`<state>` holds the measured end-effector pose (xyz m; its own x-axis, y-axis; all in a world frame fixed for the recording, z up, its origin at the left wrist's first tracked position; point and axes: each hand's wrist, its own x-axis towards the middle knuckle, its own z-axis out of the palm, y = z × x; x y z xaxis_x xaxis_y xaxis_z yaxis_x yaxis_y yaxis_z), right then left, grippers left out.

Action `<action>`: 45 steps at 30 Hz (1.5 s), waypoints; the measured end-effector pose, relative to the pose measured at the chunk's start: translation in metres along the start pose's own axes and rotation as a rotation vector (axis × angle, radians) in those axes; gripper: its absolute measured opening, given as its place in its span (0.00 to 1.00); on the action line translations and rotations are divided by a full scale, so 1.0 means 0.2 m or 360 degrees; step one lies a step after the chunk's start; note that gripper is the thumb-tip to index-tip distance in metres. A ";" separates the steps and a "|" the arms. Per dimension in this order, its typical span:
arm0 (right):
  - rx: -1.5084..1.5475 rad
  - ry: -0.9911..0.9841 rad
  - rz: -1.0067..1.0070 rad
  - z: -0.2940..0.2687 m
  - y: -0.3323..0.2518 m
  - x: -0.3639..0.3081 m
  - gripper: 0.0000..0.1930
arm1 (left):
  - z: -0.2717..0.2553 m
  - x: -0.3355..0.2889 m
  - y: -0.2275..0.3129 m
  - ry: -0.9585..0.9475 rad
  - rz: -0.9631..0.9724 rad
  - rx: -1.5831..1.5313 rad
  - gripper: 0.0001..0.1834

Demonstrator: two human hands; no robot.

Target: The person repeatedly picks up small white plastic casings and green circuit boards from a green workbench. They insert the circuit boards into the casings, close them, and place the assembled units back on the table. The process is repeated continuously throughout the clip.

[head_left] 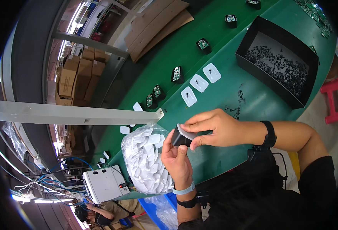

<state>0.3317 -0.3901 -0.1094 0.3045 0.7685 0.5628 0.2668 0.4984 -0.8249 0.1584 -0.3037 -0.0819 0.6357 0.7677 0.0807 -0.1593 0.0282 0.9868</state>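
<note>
A small black plastic housing (179, 139) is gripped between the fingers and thumb of my left hand (178, 161), above the near edge of the green table. On top of it lies a white cover (186, 133), tilted toward my right hand (211, 126). The fingers and thumb of that hand pinch the cover at the housing. Beyond my hands, three white covers (199, 83) lie in a row, each with a small black part on it. Beside my left hand sits a clear plastic bag (144, 161) full of white covers.
Black housings with green circuit boards (177, 74) stand along the green belt. A black bin (270, 63) holds many small black parts, and loose ones (236, 109) lie nearby. A metal post (80, 113) crosses at left. A white box (105, 183) and a co-worker (103, 216) are lower left.
</note>
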 end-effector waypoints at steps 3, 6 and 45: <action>-0.0043 -0.0008 -0.0038 0.01 -0.01 0.00 0.27 | 0.04 -0.01 -0.02 0.0087 0.0096 0.0008 0.32; -0.0195 -0.0007 -0.0079 0.04 -0.01 -0.02 0.24 | 0.05 -0.02 -0.05 0.0138 0.0235 0.0349 0.31; -0.0540 -0.0178 -0.0012 -0.08 0.09 0.09 0.17 | -2.39 1.08 0.05 0.0533 -0.0683 0.1281 0.25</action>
<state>0.3567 -0.3734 -0.1132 0.2043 0.8137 0.5442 0.5627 0.3573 -0.7455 -0.0677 0.1687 -0.1227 0.2513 0.9402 -0.2298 0.6795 -0.0023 0.7336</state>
